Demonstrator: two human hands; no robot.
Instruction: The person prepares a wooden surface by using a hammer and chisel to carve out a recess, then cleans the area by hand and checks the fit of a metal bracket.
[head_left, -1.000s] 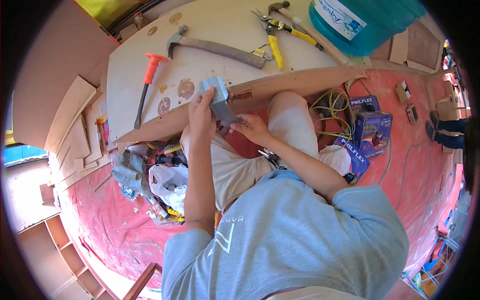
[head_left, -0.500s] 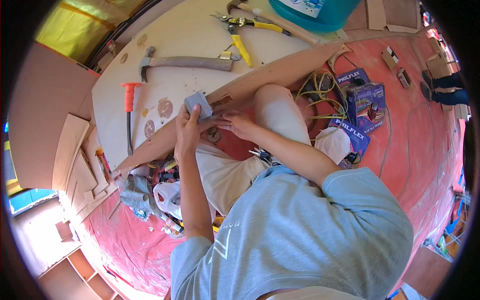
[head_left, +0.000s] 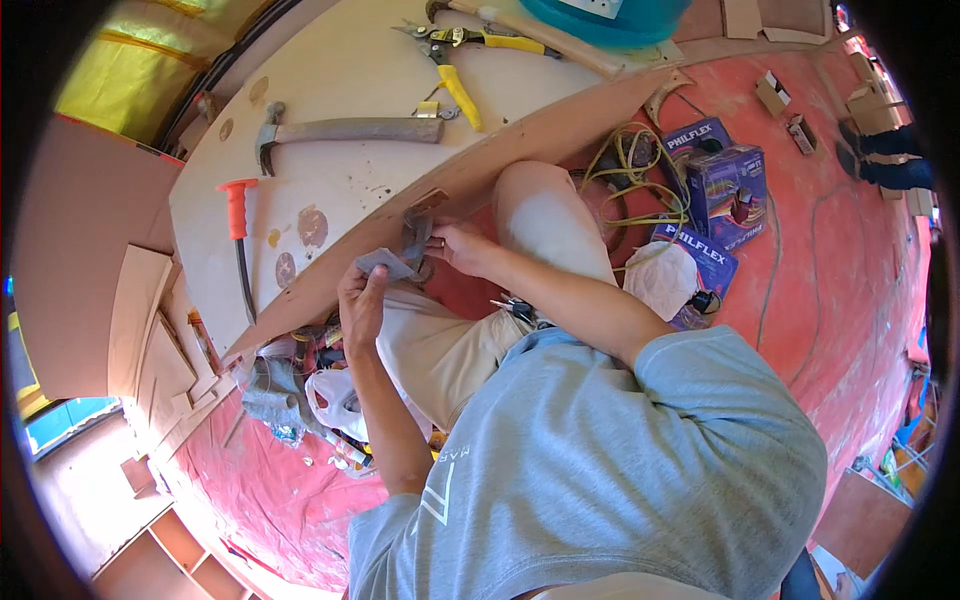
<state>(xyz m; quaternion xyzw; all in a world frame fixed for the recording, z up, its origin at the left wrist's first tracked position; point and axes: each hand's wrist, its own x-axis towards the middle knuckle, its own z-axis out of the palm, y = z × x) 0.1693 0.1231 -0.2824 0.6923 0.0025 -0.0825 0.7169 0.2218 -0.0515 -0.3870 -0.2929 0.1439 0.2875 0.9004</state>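
Note:
My left hand (head_left: 362,305) is closed round a thin grey square-cornered piece (head_left: 388,264), thumb laid on its upper face. Just right of it, my right hand (head_left: 458,247) has its fingertips bent together at the edge of a grey, sheet-like part (head_left: 416,236). Whether this part joins the piece in my left hand, I cannot tell. Both hands are low beside the front wooden edge (head_left: 330,285) of the pale tabletop, near a small dark cut-out in that edge. My left fingers are partly hidden behind the grey piece.
On the pale tabletop (head_left: 350,80) lie a claw hammer (head_left: 350,130), an orange-handled chisel (head_left: 238,225), yellow-handled snips (head_left: 458,95) and a second wooden-handled hammer (head_left: 540,35). A teal bucket (head_left: 610,25) stands behind. Purple boxes (head_left: 728,195) and yellow cord (head_left: 640,150) are on the red floor.
My left hand has lowered and tilted the grey piece, bringing it down off the tabletop's edge. My right hand has shifted slightly left. The view has turned a little, moving the tools left.

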